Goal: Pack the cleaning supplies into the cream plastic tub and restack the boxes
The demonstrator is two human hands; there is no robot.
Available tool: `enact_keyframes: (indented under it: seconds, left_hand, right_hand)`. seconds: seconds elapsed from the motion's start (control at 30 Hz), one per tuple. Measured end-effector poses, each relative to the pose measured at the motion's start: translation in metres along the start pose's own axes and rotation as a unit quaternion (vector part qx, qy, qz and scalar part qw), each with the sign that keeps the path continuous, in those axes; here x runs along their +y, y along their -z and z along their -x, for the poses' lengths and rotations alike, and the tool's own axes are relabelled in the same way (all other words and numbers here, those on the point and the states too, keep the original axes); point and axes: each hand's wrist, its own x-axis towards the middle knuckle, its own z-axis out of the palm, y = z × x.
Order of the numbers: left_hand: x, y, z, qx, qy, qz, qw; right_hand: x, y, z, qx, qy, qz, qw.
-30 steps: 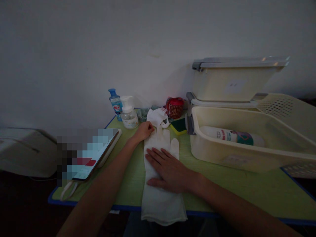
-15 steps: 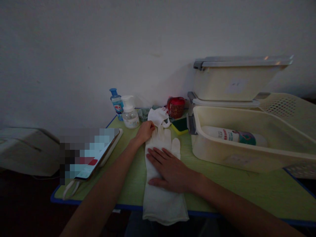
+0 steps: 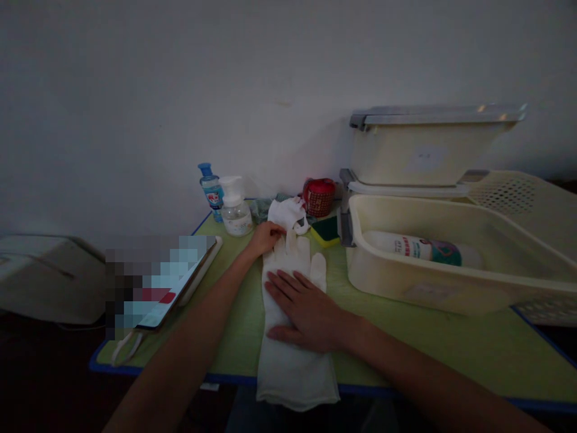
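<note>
A long white glove (image 3: 295, 376) lies flat on the green table, its fingers pointing away from me and its cuff hanging slightly over the front edge. My right hand (image 3: 303, 310) rests on the palm of the glove with fingers stretched out. At the glove's fingertips, my left hand (image 3: 265, 238) is closed in a pinch on the left side. Just beyond sits a crumpled white cloth-like item (image 3: 287, 211), close to the left fingers. A yellow and green sponge (image 3: 325, 231) lies to the right of the glove's fingertips.
Behind my left hand stand a pump bottle (image 3: 236, 210) and a blue bottle (image 3: 211, 191). A red patterned container (image 3: 319, 197) is near the wall. On the right, an open cream bin (image 3: 406, 282) holds a white bottle (image 3: 403, 245); a lidded box (image 3: 401, 150) sits behind. A phone (image 3: 169, 288) leans at left.
The whole view has shifted slightly. The left fingers have moved a little at the glove's fingertips; the right hand keeps its place on the glove.
</note>
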Motion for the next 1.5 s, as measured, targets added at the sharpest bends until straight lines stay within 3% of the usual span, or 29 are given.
enact_keyframes:
  seconds: [0.17,0.33,0.47,0.67,0.87,1.5]
  left_hand:
    - [0.006,-0.002,-0.016,-0.053,0.003,0.062,0.997]
    - [0.01,-0.01,-0.028,-0.041,0.029,0.101,0.994]
    - [0.008,-0.007,-0.026,-0.032,0.046,0.122,0.991]
    - [0.006,0.003,-0.018,-0.078,0.049,0.156,0.983]
    - [0.007,0.004,-0.018,-0.088,0.034,0.187,0.978]
    - [0.006,-0.004,-0.021,-0.081,0.011,0.126,0.989]
  right_hand:
    - [-0.001,0.001,0.001,0.0,-0.003,-0.004,1.0]
    - [-0.002,0.002,0.002,0.009,0.001,-0.011,1.0]
    - [-0.002,0.002,0.002,0.01,0.001,-0.01,1.0]
    - [-0.001,0.001,0.002,0.01,-0.003,-0.014,1.0]
    - [0.0,0.0,0.002,0.007,-0.001,-0.016,1.0]
    - [-0.001,0.001,0.002,0.01,-0.002,-0.01,1.0]
